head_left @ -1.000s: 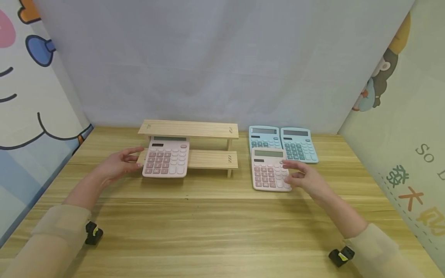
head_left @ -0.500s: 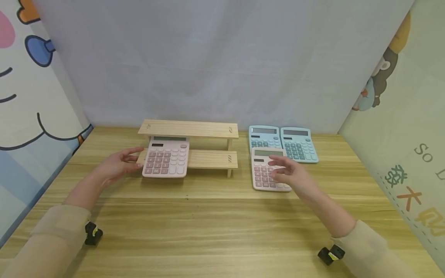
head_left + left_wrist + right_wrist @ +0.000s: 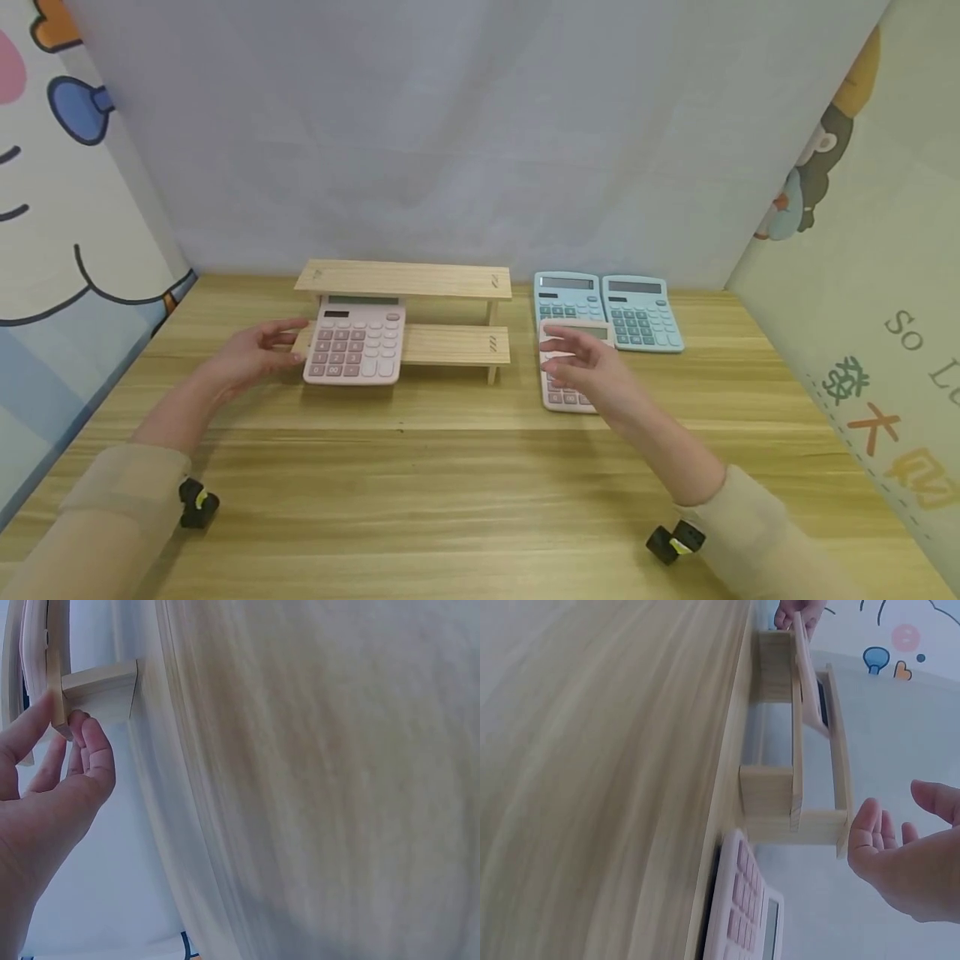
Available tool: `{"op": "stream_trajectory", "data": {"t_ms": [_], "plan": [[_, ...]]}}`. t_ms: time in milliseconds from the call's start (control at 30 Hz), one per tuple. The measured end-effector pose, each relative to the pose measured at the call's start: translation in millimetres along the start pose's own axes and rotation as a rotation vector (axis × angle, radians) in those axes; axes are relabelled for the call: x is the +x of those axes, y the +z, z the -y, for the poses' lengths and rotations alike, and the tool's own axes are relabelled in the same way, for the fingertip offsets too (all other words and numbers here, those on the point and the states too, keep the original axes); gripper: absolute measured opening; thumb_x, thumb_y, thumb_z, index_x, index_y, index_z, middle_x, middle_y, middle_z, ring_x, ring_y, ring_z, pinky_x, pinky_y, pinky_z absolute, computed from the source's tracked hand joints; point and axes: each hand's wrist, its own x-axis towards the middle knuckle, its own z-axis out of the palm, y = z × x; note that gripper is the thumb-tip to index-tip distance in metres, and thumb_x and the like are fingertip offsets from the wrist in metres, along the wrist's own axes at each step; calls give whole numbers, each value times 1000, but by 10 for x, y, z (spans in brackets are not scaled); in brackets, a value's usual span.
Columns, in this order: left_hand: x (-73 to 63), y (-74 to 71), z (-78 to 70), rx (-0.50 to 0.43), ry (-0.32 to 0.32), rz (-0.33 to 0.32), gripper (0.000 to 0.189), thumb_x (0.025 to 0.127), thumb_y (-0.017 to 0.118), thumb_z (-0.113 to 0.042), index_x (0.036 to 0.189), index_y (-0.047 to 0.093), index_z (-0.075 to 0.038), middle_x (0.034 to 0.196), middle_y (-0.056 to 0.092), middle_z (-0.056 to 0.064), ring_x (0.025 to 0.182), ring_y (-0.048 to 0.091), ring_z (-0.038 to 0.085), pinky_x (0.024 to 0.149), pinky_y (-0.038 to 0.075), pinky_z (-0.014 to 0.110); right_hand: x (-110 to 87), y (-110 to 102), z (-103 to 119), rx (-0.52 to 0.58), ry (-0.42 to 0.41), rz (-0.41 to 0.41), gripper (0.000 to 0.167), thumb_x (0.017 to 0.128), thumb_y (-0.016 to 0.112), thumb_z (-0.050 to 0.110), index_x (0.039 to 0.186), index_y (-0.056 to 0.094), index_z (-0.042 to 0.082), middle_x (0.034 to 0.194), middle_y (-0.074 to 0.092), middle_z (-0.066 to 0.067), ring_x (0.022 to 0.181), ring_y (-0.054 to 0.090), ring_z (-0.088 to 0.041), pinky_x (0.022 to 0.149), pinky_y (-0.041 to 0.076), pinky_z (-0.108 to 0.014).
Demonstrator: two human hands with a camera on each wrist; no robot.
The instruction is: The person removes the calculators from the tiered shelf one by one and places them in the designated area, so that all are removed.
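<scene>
A two-tier wooden shelf [image 3: 454,345] stands at the back of the table. One pink calculator [image 3: 357,340] lies on its lower tier, its top end under the upper plank. My left hand [image 3: 251,357] pinches the left end of that lower tier; in the left wrist view, thumb and fingers [image 3: 97,746] lie on either side of the plank. My right hand [image 3: 592,371] hovers over a second pink calculator [image 3: 552,398] on the table and hides part of it. In the right wrist view this hand [image 3: 915,862] has loosely bent fingers and holds nothing.
Two light blue calculators [image 3: 642,313] lie side by side behind the second pink one, which overlaps the left one in the head view. A grey curtain [image 3: 480,150] hangs behind the table, with patterned walls on both sides.
My right hand has come off the right edge of the second pink calculator and moved left across it. The left hand keeps its place at the shelf.
</scene>
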Motion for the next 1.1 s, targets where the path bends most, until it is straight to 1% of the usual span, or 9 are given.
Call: {"op": "stream_trajectory", "data": {"t_ms": [100, 167, 267, 400, 533, 700, 767, 933, 1100], "plan": [[-14, -20, 15, 31, 3, 10, 81, 88, 67, -28, 151, 19, -11, 150, 18, 29, 135, 24, 45, 108, 28, 56, 11, 89, 12, 59, 4, 15, 53, 90, 59, 2, 140, 42, 13, 133, 49, -13, 111, 56, -21, 99, 44, -45], [-20, -32, 36, 39, 5, 18, 83, 88, 67, -30, 151, 19, -10, 150, 19, 30, 135, 24, 45, 108, 27, 57, 17, 142, 7, 94, 1, 35, 54, 91, 58, 2, 141, 40, 11, 135, 46, -15, 112, 55, -22, 100, 44, -45], [-25, -44, 72, 45, 4, 23, 83, 87, 67, -32, 151, 19, -10, 149, 20, 30, 134, 26, 44, 107, 29, 56, 34, 228, -11, 147, 6, 69, 56, 92, 56, 1, 143, 35, 9, 141, 41, -19, 119, 51, -27, 101, 43, -44], [-27, -48, 103, 25, 2, 24, 82, 89, 66, -32, 152, 18, -11, 149, 21, 28, 134, 27, 42, 106, 31, 54, 75, 342, -40, 238, 36, 116, 59, 92, 53, -2, 146, 30, 6, 146, 36, -19, 129, 41, -36, 102, 42, -42], [-27, -43, 109, 13, 4, 23, 80, 90, 65, -29, 152, 18, -12, 149, 20, 28, 134, 26, 41, 107, 30, 54, 107, 443, -69, 304, 63, 152, 61, 91, 53, -5, 147, 28, 4, 147, 35, -20, 133, 35, -41, 105, 38, -45], [-32, -32, 81, 15, 5, 17, 77, 91, 64, -25, 152, 19, -11, 149, 20, 27, 134, 26, 40, 108, 30, 52, 121, 551, -107, 325, 83, 162, 62, 90, 54, -6, 146, 30, 6, 147, 35, -19, 132, 36, -39, 108, 33, -48], [-35, -28, 61, 16, 5, 15, 76, 91, 63, -24, 152, 19, -11, 149, 20, 28, 134, 26, 40, 108, 30, 52, 126, 591, -117, 333, 94, 164, 62, 89, 54, -6, 146, 32, 7, 147, 36, -19, 132, 38, -38, 108, 34, -46], [-28, -23, 22, 15, -1, 16, 77, 91, 64, -24, 152, 18, -11, 148, 21, 28, 132, 28, 39, 108, 31, 52, 153, 695, -124, 338, 110, 166, 61, 89, 56, -4, 144, 35, 10, 146, 37, -18, 132, 39, -37, 103, 41, -38], [-3, -23, -6, 5, 0, 23, 76, 91, 63, -22, 152, 18, -12, 149, 19, 29, 133, 28, 40, 108, 30, 53, 196, 811, -115, 323, 94, 178, 60, 90, 56, -4, 144, 35, 9, 147, 35, -21, 132, 36, -39, 105, 39, -40]]}}
